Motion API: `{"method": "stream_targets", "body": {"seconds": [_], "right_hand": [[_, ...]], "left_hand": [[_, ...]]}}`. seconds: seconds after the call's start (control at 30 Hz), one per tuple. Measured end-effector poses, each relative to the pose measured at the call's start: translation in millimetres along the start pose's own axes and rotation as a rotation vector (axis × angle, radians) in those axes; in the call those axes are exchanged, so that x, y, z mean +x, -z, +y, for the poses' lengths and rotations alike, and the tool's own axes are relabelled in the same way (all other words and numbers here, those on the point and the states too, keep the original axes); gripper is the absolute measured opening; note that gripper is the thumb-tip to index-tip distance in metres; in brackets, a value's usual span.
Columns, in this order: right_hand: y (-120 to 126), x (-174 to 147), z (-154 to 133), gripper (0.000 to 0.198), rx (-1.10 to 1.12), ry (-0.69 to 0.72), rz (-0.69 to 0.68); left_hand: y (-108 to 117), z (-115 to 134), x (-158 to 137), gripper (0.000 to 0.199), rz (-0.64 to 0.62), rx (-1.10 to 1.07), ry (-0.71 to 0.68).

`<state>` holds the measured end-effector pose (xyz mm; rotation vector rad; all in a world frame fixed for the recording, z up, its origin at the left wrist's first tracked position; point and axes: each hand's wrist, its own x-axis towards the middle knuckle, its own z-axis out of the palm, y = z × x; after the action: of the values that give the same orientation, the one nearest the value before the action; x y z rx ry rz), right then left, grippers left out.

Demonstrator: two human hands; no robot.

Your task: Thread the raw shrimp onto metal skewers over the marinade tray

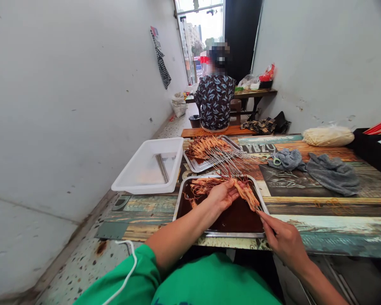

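Near the middle of the frame, the meat on sticks lies between two hands, over the near tray. The left hand grips the meat from the left. The right hand is apart from it, lower right, and pinches the stick ends. Brown sauce and more meat are in this tray. Just behind, the far tray has a pile of skewers. Left of centre, something metal shows in the white tub.

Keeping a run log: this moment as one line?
left hand: holding skewered food; right hand: pinching skewer ends; front tray: dark liquid; rear tray: loaded skewers
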<state>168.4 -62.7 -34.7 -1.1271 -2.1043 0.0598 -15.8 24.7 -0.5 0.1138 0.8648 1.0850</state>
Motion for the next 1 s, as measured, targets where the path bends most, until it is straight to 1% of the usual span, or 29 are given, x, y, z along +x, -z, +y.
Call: {"method": "stream_targets", "body": {"seconds": [0.13,0.4,0.63,0.73,0.87,1.0], "right_hand": [[0.2,0.4,-0.7,0.031,-0.007,0.002,-0.004],[1.8,-1.2,0.4,0.032,0.012,0.016,-0.001],[-0.3,-1.6,0.8,0.031,-0.008,0.01,0.003],[0.5,-0.5,-0.4,0.031,-0.017,-0.003,0.003],[1.9,0.0,-0.4,0.032,-0.03,-0.001,-0.014],[1.5,-1.0,0.9,0.034,-0.021,-0.019,-0.034]], "left_hand": [[0.8,-2.5,-0.2,0.017,-0.007,0.025,-0.003],[-5.1,0.9,-0.7,0.017,0.01,-0.035,0.03],[-3.2,-4.0,-4.3,0.018,0.006,-0.003,0.038],[-2.0,-5.7,-5.2,0.017,-0.014,0.007,-0.002],[-0.5,-7.9,-7.0,0.015,-0.08,0.037,-0.107],[-0.5,-8.9,-8.6,0.012,-0.084,0.064,-0.117]]}}
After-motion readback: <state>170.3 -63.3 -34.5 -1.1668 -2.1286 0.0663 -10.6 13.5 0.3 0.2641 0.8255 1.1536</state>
